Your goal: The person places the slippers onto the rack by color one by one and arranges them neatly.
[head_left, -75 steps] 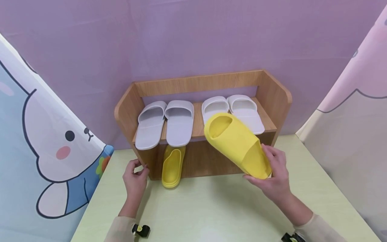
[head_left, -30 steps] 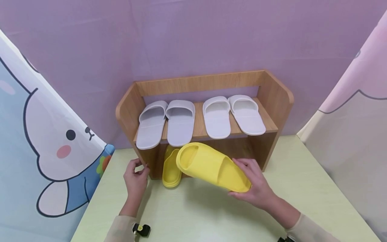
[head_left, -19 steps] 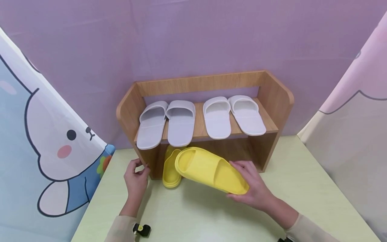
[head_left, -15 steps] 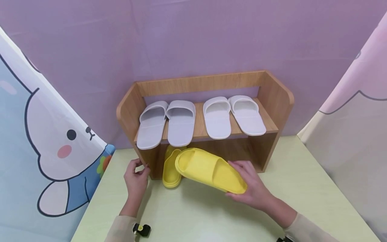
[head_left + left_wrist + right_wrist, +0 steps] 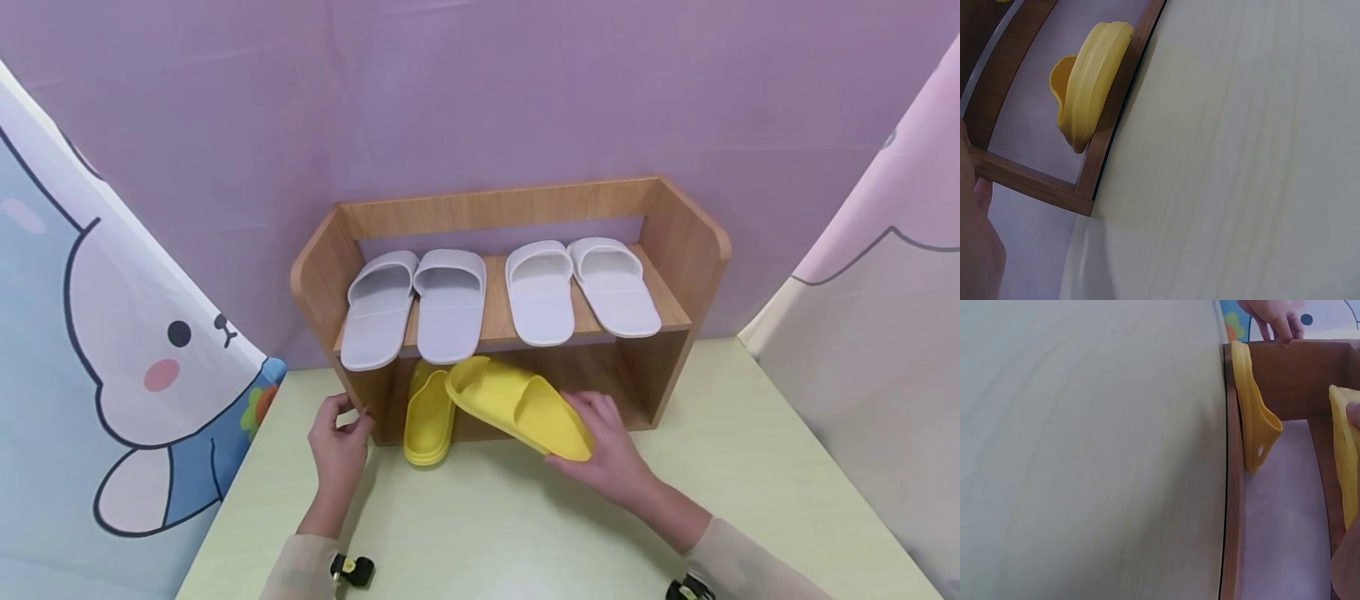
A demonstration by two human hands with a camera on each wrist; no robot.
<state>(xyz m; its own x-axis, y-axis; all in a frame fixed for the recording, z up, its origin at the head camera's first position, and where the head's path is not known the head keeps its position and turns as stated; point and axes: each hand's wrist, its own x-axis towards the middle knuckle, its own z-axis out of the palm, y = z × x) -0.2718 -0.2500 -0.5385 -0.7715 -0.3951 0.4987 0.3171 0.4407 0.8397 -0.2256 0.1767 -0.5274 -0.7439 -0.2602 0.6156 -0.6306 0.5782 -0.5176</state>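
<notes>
My right hand grips a yellow slipper by its heel end, thumb below and fingers above. The slipper is tilted, its toe end at the mouth of the lower shelf of a wooden shoe rack. A second yellow slipper lies on that lower shelf at the left, also seen in the left wrist view as a yellow slipper. With thumb and fingers, my left hand pinches the front edge of the rack's left side panel. The right wrist view shows only part of the held slipper.
On the upper shelf sit a grey pair of slippers at the left and a white pair of slippers at the right, toes overhanging slightly. The rack stands on a pale table against a purple cloth. Printed cloth hangs at the left.
My right hand has carried the yellow slipper from in front of the white pair down and left to the lower shelf's opening, most recently slightly toward the rack. My left hand has stayed put.
</notes>
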